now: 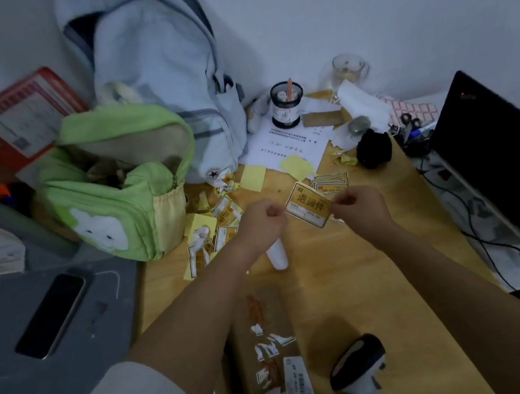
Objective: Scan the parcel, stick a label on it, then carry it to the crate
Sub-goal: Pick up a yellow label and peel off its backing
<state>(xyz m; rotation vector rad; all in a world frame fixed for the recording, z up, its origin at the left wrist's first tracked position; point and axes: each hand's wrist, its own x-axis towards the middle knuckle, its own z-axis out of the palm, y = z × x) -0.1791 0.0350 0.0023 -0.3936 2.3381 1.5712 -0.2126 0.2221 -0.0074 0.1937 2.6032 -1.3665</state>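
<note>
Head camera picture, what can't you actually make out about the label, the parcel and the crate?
- Label: both hands pinch its ends; whether the backing is off is hidden, and the small print is blurred.
- Parcel: cut off by the bottom edge and partly covered by the left forearm.
- Left hand, right hand: fingertips curl out of sight.
- Crate: not identifiable in the head view.

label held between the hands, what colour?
Yellow-orange label with dark characters and white fields, pinched by left hand and right hand; head view.

Plain white wall (392,5) in dim light, cluttered wooden desk (351,284), grey cabinet top (2,340) at left
</note>
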